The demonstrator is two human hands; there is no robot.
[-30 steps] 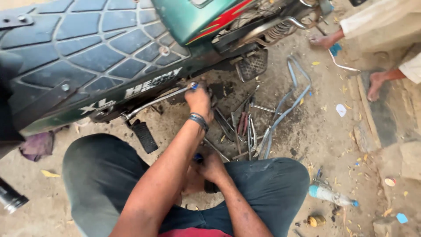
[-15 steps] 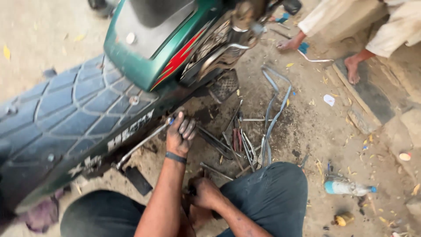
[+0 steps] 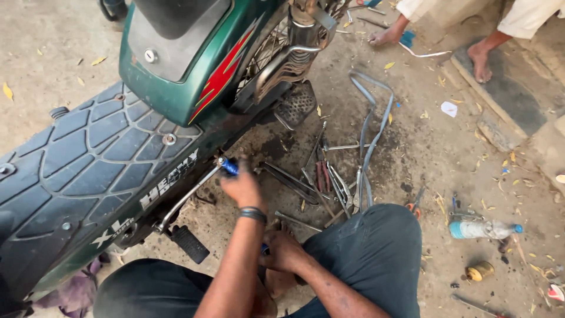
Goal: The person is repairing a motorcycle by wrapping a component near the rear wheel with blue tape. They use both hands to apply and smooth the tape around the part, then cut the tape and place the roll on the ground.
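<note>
Since the earlier frame my view has swung right and pulled closer, so the motorcycle's green tail now fills the top and my left hand [image 3: 242, 187] sits lower against the machine. Its fingers are curled tight around the blue-gripped end of a long chrome lever [image 3: 189, 194], and the blue tip shows just above my knuckles. From that grip the lever's long axis runs down and to the left, along the lower edge of the quilted black seat [image 3: 88, 159], to where it meets the frame just above the black rubber footpeg [image 3: 189, 244]. The lever is slim, bright and straight, with a short blue sleeve at my end. A dark band circles my left wrist. My right hand [image 3: 282, 252] is nearer my body, low between my knees, closed on something small with a spot of blue showing; I cannot tell what it is. So the left hand is the one on the lever, and the right lies well apart from it. Beyond my fingers, on the dirt toward the middle of the ground, lies a scatter of wrenches and rods [image 3: 329, 176] beside bent grey metal strips [image 3: 371, 123]. Farther right a plastic bottle [image 3: 482, 229] lies on its side, and at the top right edge another person's bare foot [image 3: 479, 59] rests on a step.
</note>
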